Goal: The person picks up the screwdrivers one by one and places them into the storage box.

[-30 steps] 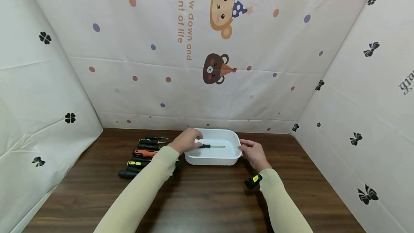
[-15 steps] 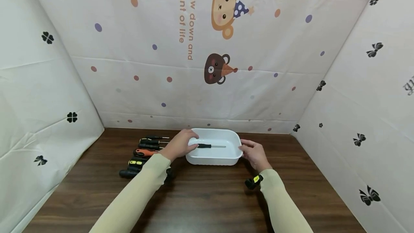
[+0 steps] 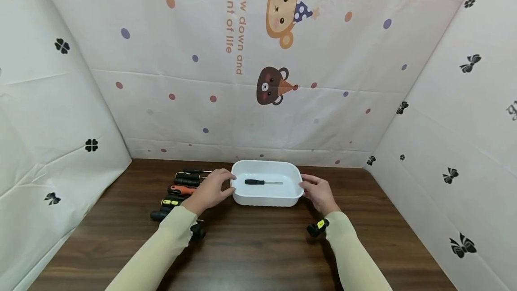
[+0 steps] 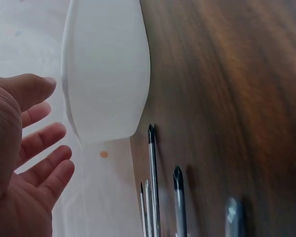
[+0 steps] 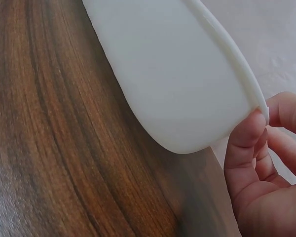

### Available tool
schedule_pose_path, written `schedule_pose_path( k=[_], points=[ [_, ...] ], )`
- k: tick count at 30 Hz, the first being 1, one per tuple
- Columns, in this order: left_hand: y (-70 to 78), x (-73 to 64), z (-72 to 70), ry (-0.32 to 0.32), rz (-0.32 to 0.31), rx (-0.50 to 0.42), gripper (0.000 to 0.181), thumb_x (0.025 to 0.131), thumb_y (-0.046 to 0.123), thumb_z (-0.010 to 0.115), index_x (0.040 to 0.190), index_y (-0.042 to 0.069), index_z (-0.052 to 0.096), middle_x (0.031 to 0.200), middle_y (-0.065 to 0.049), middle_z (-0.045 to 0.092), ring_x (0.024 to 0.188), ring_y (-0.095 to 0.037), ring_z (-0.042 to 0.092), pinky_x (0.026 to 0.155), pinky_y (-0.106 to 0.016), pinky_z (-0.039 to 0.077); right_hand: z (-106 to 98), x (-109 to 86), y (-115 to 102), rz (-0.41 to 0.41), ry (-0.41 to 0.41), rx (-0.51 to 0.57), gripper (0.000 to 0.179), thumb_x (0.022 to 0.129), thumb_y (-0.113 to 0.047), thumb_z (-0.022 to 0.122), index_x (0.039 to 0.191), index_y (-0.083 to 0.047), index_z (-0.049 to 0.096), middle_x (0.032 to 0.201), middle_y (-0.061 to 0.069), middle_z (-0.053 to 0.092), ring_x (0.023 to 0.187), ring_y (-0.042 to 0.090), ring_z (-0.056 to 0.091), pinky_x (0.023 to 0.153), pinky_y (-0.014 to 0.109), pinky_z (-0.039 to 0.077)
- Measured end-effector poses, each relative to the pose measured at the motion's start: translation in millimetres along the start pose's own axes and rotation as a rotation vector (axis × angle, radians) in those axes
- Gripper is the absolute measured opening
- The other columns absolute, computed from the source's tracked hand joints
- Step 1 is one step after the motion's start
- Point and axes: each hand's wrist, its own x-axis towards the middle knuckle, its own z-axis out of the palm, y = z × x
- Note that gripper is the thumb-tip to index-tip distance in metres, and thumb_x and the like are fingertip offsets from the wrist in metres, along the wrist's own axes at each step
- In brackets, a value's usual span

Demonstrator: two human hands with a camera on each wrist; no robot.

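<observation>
A white rectangular tray point(image 3: 264, 201) sits on the table, with a black-handled screwdriver point(image 3: 255, 182) lying inside it. Just off the tray's left end, my left hand point(image 3: 211, 191) has its fingers spread and holds nothing. The left wrist view shows this left hand point(image 4: 27, 163) apart from the tray wall point(image 4: 106, 74). My right hand point(image 3: 319, 193) is at the tray's right end. In the right wrist view the right hand point(image 5: 266, 163) pinches the tray rim between thumb and fingers.
Several screwdrivers lie in a row left of the tray, among them an orange-handled screwdriver point(image 3: 179, 190) and one with yellow marks point(image 3: 171, 202). My left arm hides part of the row. A printed cloth point(image 3: 202, 116) hangs behind the wooden table point(image 3: 258, 246).
My left hand has drawn back leftward from over the tray, leaving the whole screwdriver in it visible. The right hand stays on the tray's right rim.
</observation>
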Motion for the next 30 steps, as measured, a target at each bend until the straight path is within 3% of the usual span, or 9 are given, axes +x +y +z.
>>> schedule_pose_path(
  k=[9,18,25,30],
  points=[
    [-3.1,-24.5,-3.5,0.013,-0.021,0.016,0.032,0.093,0.024,0.077,0.12,0.008,0.072,0.12,-0.007,0.068,0.115,-0.028,0.062,0.099,-0.049,0.054,0.6,-2.7,3.1,0.004,0.011,0.016,0.041,0.093,-0.005,0.072,0.133,0.001,0.066,0.114,0.015,0.073,0.07,0.013,0.063,0.064,0.023,0.057],
    [-10.0,-48.1,-10.4,0.043,-0.064,0.013,0.032,0.093,0.023,0.077,0.121,0.008,0.072,0.124,-0.01,0.069,0.123,-0.034,0.061,0.104,-0.054,0.05,0.9,-2.1,1.8,-0.02,0.003,0.037,0.044,0.092,-0.003,0.072,0.134,0.004,0.064,0.109,0.014,0.074,0.071,0.013,0.064,0.062,0.022,0.056],
    [-20.1,-64.8,-18.2,0.077,-0.091,0.009,0.034,0.092,0.021,0.078,0.122,0.007,0.072,0.119,-0.009,0.068,0.114,-0.03,0.066,0.096,-0.051,0.055,1.9,-2.3,1.2,-0.006,0.008,0.045,0.044,0.091,-0.003,0.073,0.135,0.003,0.064,0.108,0.012,0.074,0.073,0.014,0.065,0.063,0.023,0.057],
    [-23.8,-75.0,-23.5,0.107,-0.054,0.025,0.032,0.09,0.02,0.08,0.118,0.006,0.074,0.113,-0.008,0.07,0.106,-0.03,0.069,0.09,-0.05,0.057,2.0,-2.6,0.2,-0.005,0.016,0.047,0.043,0.092,-0.002,0.072,0.134,0.003,0.065,0.109,0.013,0.074,0.073,0.014,0.065,0.062,0.022,0.056]
  ],
)
